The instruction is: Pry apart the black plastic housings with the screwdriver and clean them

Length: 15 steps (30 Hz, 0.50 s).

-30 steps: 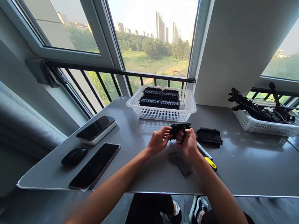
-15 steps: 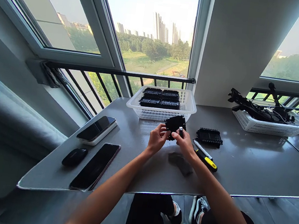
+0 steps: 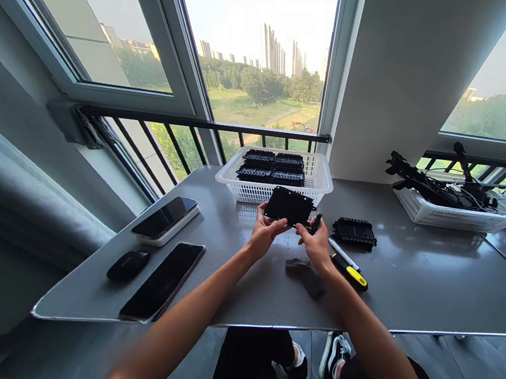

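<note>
Both my hands hold up a flat black plastic tray part [image 3: 289,205] a little above the grey table [image 3: 408,276], its broad face turned towards me. My left hand [image 3: 263,235] pinches its lower left edge. My right hand [image 3: 317,243] grips its lower right corner and also has a small dark pen-like tool [image 3: 316,222] between its fingers. Behind the part stands a white basket [image 3: 319,179] with several more black parts [image 3: 272,166]. Another black part [image 3: 353,231] lies on the table right of my hands.
A yellow-tipped black screwdriver [image 3: 350,271] and a white pen [image 3: 342,253] lie by my right wrist. At the left are two phones [image 3: 162,279] [image 3: 163,218] and a black mouse [image 3: 128,264]. A second white basket [image 3: 455,215] with cables sits far right.
The black part has been turned from edge-on to face me and lifted slightly towards the basket. My hands moved to its lower corners.
</note>
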Available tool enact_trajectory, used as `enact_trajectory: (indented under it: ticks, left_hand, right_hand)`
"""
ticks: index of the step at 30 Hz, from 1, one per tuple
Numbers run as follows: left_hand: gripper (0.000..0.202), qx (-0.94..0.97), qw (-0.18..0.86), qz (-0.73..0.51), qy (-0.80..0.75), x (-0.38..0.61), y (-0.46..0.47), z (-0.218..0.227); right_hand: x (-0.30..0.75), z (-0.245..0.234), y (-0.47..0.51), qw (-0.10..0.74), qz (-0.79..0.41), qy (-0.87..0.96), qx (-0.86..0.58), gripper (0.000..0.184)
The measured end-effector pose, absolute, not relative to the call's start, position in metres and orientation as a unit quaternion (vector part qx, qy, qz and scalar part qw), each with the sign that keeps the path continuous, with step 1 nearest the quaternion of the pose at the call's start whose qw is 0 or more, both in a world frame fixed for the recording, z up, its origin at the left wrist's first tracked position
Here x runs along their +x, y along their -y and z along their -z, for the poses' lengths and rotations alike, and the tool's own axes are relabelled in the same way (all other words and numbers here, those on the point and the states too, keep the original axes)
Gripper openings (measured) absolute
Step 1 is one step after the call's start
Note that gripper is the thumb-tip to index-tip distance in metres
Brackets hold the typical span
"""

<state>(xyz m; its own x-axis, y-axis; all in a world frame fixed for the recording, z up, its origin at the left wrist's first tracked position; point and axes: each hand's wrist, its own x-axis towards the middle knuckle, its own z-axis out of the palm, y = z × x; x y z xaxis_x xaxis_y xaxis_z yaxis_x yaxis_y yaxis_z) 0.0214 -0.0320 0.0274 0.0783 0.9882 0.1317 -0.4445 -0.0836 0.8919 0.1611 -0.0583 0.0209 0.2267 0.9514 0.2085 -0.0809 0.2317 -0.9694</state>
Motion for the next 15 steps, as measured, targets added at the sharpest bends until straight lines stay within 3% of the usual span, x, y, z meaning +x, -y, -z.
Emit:
enact_trajectory:
  ticks: [6,15]
  left_hand:
    - [0.045,0.468,0.592,-0.555,-0.349,0.020,0.030,-0.028]
    - [0.048,0.497,0.569,-0.517,-0.403,0.013,0.025,-0.025]
  right_hand:
    - [0.168,-0.020,0.051,0.676,-0.391,0.399,-0.481,0.035]
    - [0.177,-0.024,0.052,0.688,-0.364,0.369,-0.508,0.029]
